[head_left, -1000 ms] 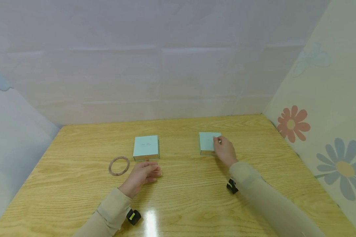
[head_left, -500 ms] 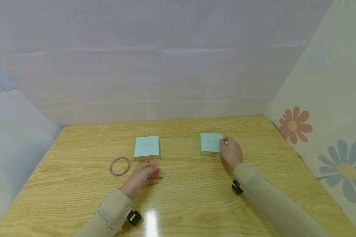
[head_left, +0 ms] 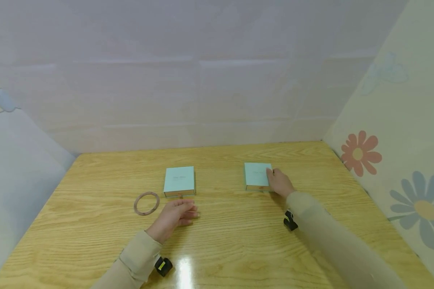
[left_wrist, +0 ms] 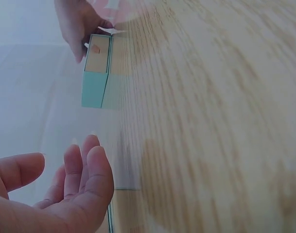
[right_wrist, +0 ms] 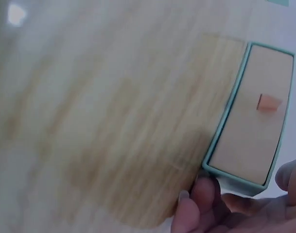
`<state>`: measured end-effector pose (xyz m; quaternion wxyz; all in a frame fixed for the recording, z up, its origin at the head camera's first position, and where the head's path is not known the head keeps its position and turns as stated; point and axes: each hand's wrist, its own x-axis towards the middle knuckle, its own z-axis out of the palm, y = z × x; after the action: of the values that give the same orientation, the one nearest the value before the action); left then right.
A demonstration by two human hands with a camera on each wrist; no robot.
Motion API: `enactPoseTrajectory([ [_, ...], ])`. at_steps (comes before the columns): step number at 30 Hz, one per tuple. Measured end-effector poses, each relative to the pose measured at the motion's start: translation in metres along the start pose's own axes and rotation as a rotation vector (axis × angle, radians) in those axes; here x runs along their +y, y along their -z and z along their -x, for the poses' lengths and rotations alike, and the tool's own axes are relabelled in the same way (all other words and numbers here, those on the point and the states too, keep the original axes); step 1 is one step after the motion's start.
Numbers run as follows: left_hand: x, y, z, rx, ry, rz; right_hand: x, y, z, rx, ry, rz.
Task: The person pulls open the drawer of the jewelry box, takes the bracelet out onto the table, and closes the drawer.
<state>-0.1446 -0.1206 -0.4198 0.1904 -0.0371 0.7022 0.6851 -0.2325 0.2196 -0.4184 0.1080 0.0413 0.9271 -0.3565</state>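
Right mint box (head_left: 256, 176): light, stiff, we judge; best held by its sides. Right hand (head_left: 281, 184): fingers pinching its right edge; left hand (head_left: 173, 215): fingers loosely curved.

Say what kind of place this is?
Probably a staged tabletop booth: a wood-grain table backed by a creased, pale backdrop, with a flower-printed panel on the right.

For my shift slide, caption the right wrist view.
Right hand grips rectangular mint-green box with beige front and orange tab on woodgrain table.
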Motion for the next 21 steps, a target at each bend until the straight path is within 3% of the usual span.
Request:
enactPoseTrajectory([
  [7, -0.002, -0.001, 0.0, -0.022, -0.008, 0.002, 0.001, 0.007, -0.006, -0.133, -0.012, 0.04],
  [21, -0.001, -0.011, -0.002, -0.038, 0.006, 0.001, 0.0, 0.006, -0.005, -0.101, -0.021, 0.062],
])
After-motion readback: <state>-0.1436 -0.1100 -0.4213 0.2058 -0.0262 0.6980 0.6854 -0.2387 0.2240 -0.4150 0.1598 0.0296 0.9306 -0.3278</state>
